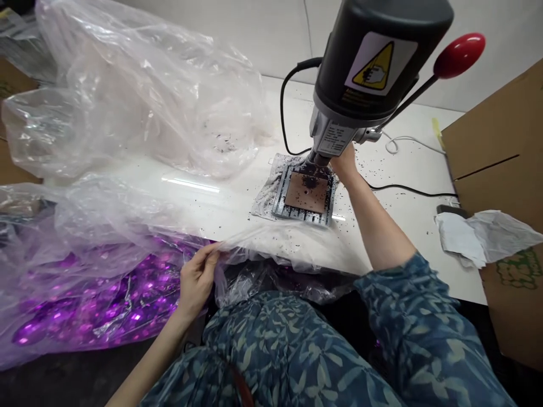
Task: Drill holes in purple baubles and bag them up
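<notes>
My left hand [200,276] pinches the rim of a clear plastic bag [250,236] at the table's front edge. The bag's film stretches right from those fingers, along the edge below the drill press. My right hand [345,164] reaches behind the head of the bench drill press [369,62]; its fingers are hidden there. On the grooved metal base [278,206] lies a flat brown board [306,192], with a small hole near its middle and a heap of dark shavings. A grey, speckled cloth [265,198] sticks out from under the base.
Dark crumbs are scattered over the white table [203,212]. Left, a large clear bag [161,85] lies above a bag of shiny purple pieces [139,288]. The press has a red-knobbed lever [460,55]. Cardboard boxes [500,135] and crumpled white paper [460,237] are at right.
</notes>
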A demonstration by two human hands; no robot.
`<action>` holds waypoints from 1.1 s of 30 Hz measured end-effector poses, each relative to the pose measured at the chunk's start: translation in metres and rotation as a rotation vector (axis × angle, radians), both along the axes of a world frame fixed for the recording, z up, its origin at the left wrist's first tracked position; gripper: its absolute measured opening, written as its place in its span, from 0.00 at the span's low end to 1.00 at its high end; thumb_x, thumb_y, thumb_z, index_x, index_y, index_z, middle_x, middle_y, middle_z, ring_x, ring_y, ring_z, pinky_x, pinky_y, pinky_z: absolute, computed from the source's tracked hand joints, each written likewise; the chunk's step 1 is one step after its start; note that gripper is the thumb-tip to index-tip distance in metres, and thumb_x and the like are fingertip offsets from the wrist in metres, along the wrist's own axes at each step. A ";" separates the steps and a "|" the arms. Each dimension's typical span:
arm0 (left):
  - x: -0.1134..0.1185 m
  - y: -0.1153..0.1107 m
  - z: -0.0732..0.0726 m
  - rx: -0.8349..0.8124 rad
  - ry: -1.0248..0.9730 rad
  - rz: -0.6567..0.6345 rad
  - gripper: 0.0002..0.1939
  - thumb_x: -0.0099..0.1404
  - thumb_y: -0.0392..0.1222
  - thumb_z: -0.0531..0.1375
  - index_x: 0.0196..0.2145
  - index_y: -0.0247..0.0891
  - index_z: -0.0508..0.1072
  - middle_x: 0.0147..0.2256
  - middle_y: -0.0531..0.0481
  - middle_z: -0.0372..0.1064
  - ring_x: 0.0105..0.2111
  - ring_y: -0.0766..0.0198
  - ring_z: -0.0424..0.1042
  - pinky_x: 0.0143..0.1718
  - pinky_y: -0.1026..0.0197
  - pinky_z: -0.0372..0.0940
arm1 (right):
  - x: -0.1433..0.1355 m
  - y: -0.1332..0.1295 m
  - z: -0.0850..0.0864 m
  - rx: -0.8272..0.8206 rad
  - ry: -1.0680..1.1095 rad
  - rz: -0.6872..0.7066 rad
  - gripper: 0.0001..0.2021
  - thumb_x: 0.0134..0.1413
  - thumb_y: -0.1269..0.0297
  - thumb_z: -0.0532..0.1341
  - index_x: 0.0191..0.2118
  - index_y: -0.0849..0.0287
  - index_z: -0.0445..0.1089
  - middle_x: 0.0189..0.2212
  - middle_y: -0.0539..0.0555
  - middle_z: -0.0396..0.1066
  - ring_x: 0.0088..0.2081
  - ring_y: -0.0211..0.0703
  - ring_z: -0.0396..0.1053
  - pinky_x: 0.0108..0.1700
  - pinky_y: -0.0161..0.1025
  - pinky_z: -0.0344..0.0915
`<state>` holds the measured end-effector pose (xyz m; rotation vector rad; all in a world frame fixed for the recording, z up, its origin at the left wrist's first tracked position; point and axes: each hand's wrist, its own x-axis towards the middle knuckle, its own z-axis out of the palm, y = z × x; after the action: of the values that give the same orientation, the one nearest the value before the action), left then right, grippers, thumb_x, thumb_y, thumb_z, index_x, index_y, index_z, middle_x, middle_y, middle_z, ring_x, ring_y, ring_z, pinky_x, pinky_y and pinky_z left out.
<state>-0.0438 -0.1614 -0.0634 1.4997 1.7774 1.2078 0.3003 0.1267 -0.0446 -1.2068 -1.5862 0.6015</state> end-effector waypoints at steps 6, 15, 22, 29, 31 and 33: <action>-0.008 -0.007 -0.022 0.006 0.102 -0.114 0.25 0.67 0.56 0.61 0.56 0.40 0.72 0.51 0.42 0.75 0.51 0.53 0.75 0.54 0.51 0.70 | 0.038 -0.199 -0.001 -0.113 -0.036 -0.058 0.19 0.67 0.46 0.53 0.43 0.56 0.72 0.37 0.55 0.74 0.39 0.42 0.73 0.43 0.46 0.74; -0.029 -0.044 -0.093 -0.092 0.590 -0.674 0.19 0.65 0.38 0.59 0.54 0.37 0.73 0.56 0.34 0.69 0.55 0.46 0.72 0.53 0.44 0.70 | 0.034 -0.399 -0.146 -0.255 -0.212 -0.719 0.32 0.53 0.46 0.66 0.58 0.58 0.64 0.53 0.66 0.65 0.50 0.55 0.69 0.51 0.56 0.70; 0.012 -0.013 -0.062 -0.190 0.027 -0.627 0.08 0.63 0.44 0.62 0.34 0.37 0.78 0.38 0.45 0.75 0.39 0.56 0.76 0.45 0.55 0.72 | 0.009 -0.364 -0.154 -0.565 0.293 -0.389 0.24 0.49 0.42 0.64 0.40 0.61 0.73 0.36 0.61 0.76 0.38 0.51 0.73 0.45 0.49 0.72; 0.088 -0.005 -0.045 -0.357 -0.316 -0.944 0.43 0.47 0.42 0.72 0.59 0.35 0.64 0.54 0.37 0.67 0.52 0.51 0.70 0.56 0.50 0.66 | -0.094 -0.366 -0.092 -0.359 0.370 0.025 0.13 0.56 0.52 0.63 0.33 0.57 0.75 0.32 0.54 0.76 0.34 0.46 0.73 0.40 0.42 0.71; 0.103 -0.006 -0.048 -0.347 -0.304 -0.963 0.35 0.46 0.40 0.71 0.52 0.34 0.69 0.50 0.39 0.70 0.50 0.50 0.71 0.54 0.49 0.67 | -0.101 -0.361 -0.074 -0.322 0.340 0.083 0.12 0.59 0.54 0.61 0.34 0.57 0.75 0.31 0.53 0.76 0.33 0.44 0.73 0.40 0.41 0.71; 0.110 -0.002 -0.050 -0.375 -0.372 -0.896 0.22 0.49 0.41 0.69 0.43 0.34 0.72 0.42 0.43 0.73 0.43 0.53 0.73 0.49 0.51 0.69 | -0.089 -0.361 -0.065 -0.342 0.323 0.093 0.11 0.58 0.54 0.62 0.37 0.56 0.75 0.34 0.53 0.76 0.36 0.44 0.74 0.42 0.41 0.71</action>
<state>0.0659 -0.1634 -0.1138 1.4550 0.8380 0.5888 0.2112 -0.2341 -0.1096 -1.2125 -1.3021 1.1053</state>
